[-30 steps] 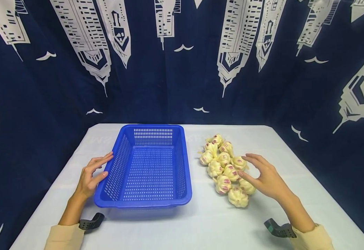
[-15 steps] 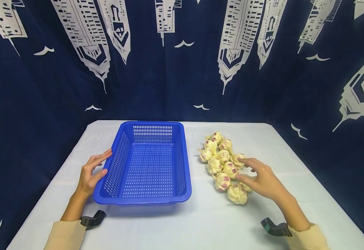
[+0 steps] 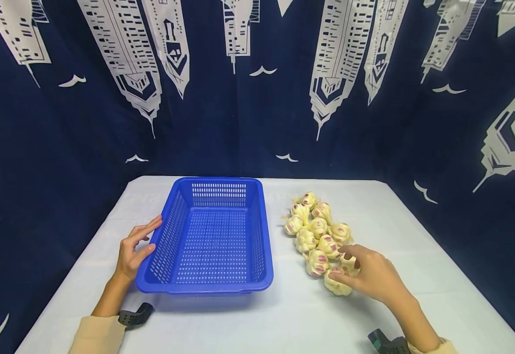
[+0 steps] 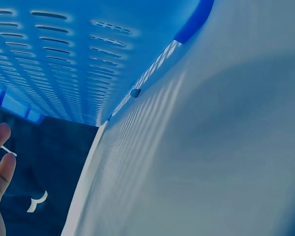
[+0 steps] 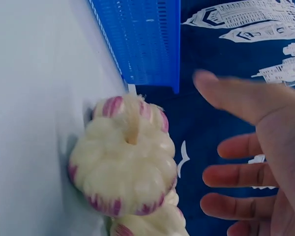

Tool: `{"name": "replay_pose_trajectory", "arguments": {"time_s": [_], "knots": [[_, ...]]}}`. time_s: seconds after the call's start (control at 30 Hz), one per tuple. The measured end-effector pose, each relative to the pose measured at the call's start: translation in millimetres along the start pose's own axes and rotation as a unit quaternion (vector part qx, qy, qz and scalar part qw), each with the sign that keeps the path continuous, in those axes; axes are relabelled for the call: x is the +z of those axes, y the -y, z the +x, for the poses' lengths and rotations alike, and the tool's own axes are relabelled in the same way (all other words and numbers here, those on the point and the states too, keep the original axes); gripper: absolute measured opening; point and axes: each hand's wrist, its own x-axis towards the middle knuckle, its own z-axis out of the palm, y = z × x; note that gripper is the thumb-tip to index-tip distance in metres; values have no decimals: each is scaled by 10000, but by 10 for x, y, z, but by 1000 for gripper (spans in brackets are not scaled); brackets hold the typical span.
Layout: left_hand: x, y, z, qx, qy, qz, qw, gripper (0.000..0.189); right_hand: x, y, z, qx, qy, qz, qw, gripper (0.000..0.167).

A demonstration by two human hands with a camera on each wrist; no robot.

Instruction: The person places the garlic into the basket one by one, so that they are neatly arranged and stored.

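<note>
A blue perforated plastic basket [image 3: 204, 287] stands on the white table, its inside bare. My left hand [image 3: 134, 250] touches the basket's left rim with its fingertips, thumb spread apart; the left wrist view shows two fingers beside the basket wall [image 4: 64, 64]. To the right of the basket lie several garlic bulbs [image 3: 318, 227], white with purple streaks, in a cluster. My right hand [image 3: 374, 275] hovers over the nearest garlic bulb [image 3: 338, 285], thumb and fingers spread. In the right wrist view a gap separates that hand [image 5: 260, 162] from the garlic bulb [image 5: 123, 162].
A white cloth covers the table [image 3: 240, 329]. Behind it and at both sides hangs a dark blue curtain [image 3: 240, 113] printed with white buildings and birds. Each wrist wears a dark strap; the left strap [image 3: 135, 315] lies close to the tabletop.
My right hand has moved from the garlic bulbs' right side toward me, over the nearest ones. The left hand stays at the basket rim. The view has shifted slightly.
</note>
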Motion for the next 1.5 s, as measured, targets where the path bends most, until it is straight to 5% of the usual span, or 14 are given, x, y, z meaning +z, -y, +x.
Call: {"name": "replay_pose_trajectory", "arguments": {"time_s": [0.33, 0.8, 1.2, 1.5], "knots": [[-2, -19, -3, -64, 8, -55, 10000, 52, 103, -14, -71, 397, -451, -283, 9978, 39], [-2, 17, -31, -119, 10, -12, 9999, 52, 205, -15, -115, 1042, 186, -219, 9941, 46], [-12, -14, 8, -91, 66, -92, 9999, 52, 255, -30, -100, 1475, 927, 498, 9834, 61], [-7, -18, 0, -171, 32, -112, 9998, 52, 279, -37, -123, 1468, 990, 727, 9815, 63]]}}
